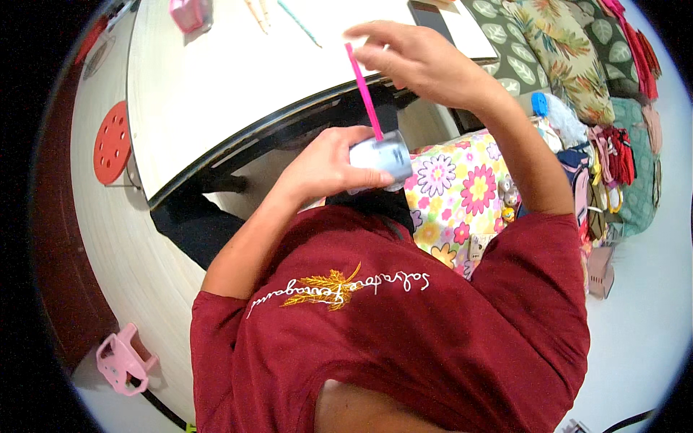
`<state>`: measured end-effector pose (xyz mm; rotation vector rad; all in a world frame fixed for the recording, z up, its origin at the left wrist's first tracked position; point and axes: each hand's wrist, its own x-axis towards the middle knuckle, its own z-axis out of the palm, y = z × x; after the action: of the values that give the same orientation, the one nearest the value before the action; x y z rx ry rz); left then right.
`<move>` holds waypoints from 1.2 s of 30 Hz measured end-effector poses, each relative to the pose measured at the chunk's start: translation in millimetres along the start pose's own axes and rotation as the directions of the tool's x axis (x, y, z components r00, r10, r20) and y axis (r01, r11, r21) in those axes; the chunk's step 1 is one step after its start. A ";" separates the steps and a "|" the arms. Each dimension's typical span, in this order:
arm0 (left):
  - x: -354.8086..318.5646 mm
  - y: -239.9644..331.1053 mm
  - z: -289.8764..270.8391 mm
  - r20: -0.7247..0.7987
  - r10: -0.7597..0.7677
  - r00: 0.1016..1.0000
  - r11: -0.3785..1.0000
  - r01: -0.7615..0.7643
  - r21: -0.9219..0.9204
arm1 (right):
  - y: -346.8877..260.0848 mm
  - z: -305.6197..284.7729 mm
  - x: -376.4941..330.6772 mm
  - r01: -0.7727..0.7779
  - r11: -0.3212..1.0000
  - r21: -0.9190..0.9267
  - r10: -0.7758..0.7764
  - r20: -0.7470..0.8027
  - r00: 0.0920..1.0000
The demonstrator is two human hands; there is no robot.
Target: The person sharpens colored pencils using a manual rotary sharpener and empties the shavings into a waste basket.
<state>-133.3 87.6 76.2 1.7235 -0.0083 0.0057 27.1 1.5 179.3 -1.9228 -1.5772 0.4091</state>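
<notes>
My left hand (325,164) is closed around a small light blue and grey cylindrical container (382,160), held tilted over my lap by the table's near edge. A bright pink pencil-like stick (364,92) stands slanting out of its upper end, so its lower tip is hidden. By the stick's top is my right hand (404,56), palm down with fingers stretched out and apart. Slight blur hides whether a fingertip touches the stick. On the white table (238,86) lie a turquoise pencil (299,23) and two pale pencils (257,13).
A pink box-like item (190,14) and a dark phone (431,22) lie on the table. An orange-red round stool (112,143) stands left, a pink plastic stool (124,361) lower left. Flowered cloth (451,187), cushions (563,61) and piled clothes (613,159) are at right.
</notes>
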 end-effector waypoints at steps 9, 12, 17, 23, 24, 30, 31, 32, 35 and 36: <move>60.2 -22.4 29.1 0.098 -0.123 0.988 0.990 0.128 -0.051 | 112.9 59.2 -167.1 -0.514 0.654 0.555 0.629 -0.021 0.777; 80.3 -34.3 41.4 0.109 -0.168 0.980 0.982 0.176 -0.073 | 99.4 91.4 -201.2 -0.553 0.579 0.599 0.681 0.017 0.732; 103.7 -55.0 75.9 0.146 -0.275 0.950 0.932 0.301 -0.200 | 88.4 118.4 -218.4 -0.619 0.476 0.625 0.807 -0.031 0.590; 118.6 -60.0 97.4 0.133 -0.316 0.939 0.918 0.338 -0.206 | 102.6 133.2 -232.4 -0.640 0.492 0.590 0.843 -0.141 0.519; 120.0 -60.5 97.0 0.132 -0.327 0.936 0.914 0.349 -0.207 | 105.3 133.9 -232.5 -0.642 0.506 0.576 0.837 -0.146 0.528; 125.5 -62.7 92.3 0.151 -0.397 0.905 0.877 0.423 -0.229 | 116.4 132.7 -225.0 -0.669 0.582 0.463 0.802 -0.189 0.567; 125.8 -65.6 93.6 0.136 -0.390 0.911 0.879 0.412 -0.239 | 116.2 130.9 -222.3 -0.681 0.593 0.430 0.798 -0.201 0.568; 126.0 -67.2 94.5 0.121 -0.383 0.916 0.882 0.401 -0.248 | 116.4 130.1 -220.5 -0.693 0.602 0.396 0.795 -0.213 0.568; 126.3 -64.8 97.5 0.096 -0.401 0.911 0.873 0.412 -0.260 | 119.1 129.9 -221.9 -0.700 0.685 0.200 0.724 -0.287 0.627; 125.7 -63.1 98.4 0.081 -0.386 0.919 0.877 0.393 -0.276 | 119.4 131.8 -223.9 -0.659 0.737 0.152 0.671 -0.288 0.683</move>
<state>-7.2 -0.4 0.0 1.4067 0.3089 -0.3027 -12.7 -191.5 -27.8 -2.3538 -0.6010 0.3758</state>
